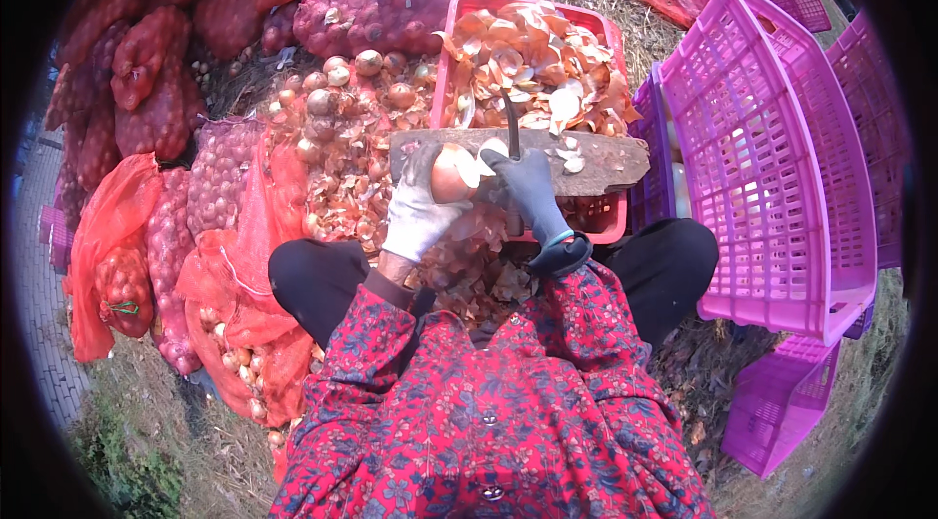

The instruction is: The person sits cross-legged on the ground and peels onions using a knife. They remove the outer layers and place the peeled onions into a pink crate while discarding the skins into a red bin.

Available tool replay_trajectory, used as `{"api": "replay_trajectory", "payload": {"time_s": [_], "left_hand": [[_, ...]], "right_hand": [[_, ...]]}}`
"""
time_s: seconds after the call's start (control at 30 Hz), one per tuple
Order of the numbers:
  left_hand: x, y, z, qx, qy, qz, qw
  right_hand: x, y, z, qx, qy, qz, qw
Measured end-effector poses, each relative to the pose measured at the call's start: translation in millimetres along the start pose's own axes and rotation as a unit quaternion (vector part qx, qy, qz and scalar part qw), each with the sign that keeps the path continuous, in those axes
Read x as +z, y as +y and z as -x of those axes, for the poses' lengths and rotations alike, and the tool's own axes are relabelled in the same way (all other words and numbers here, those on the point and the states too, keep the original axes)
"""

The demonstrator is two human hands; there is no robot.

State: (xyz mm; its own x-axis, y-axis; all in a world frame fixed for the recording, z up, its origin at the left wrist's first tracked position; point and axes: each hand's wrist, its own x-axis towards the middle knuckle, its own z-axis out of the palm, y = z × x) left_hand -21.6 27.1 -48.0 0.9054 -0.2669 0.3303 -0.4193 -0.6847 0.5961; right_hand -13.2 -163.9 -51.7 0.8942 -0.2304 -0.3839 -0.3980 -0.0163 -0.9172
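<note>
My left hand (418, 207), in a white glove with dark-stained fingers, grips a partly peeled onion (448, 180) whose pale flesh shows on its right side. Close beside it, my right hand (529, 185) in a grey-blue glove holds a knife with a dark, narrow blade (511, 119) pointing away from me. A pale piece of onion or peel (493, 148) sits at the right fingertips. Both hands are at the near side of a worn wooden board (615, 160), which lies across a red plastic basket (440, 90). Onion skins (520, 50) fill the basket's far part. Small scraps (571, 156) lie on the board.
Loose onions (320, 102) and skins cover the ground at left. Red mesh sacks of onions (150, 116) are piled beyond and to the left. A pink plastic crate (762, 174) stands tilted at right, beside a purple crate (652, 152) holding pale onions. Another purple crate (780, 402) lies lower right.
</note>
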Motion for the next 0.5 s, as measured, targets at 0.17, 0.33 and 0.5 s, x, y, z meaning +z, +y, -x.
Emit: {"api": "replay_trajectory", "payload": {"time_s": [0.17, 0.33, 0.5], "left_hand": [[-7.8, -8.5, 1.4, -0.157, -0.045, 0.252, 0.954], [-30.1, -19.7, 2.5, -0.229, -0.047, 0.551, 0.801], [-24.6, -31.2, 16.9, -0.255, -0.085, 0.769, 0.581]], "right_hand": [[8.7, 11.6, 8.2, 0.032, -0.062, -0.213, 0.974], [34.1, -12.4, 20.8, 0.0, -0.021, -0.033, 0.999], [36.4, -45.0, 57.7, -0.046, -0.16, -0.143, 0.976]]}}
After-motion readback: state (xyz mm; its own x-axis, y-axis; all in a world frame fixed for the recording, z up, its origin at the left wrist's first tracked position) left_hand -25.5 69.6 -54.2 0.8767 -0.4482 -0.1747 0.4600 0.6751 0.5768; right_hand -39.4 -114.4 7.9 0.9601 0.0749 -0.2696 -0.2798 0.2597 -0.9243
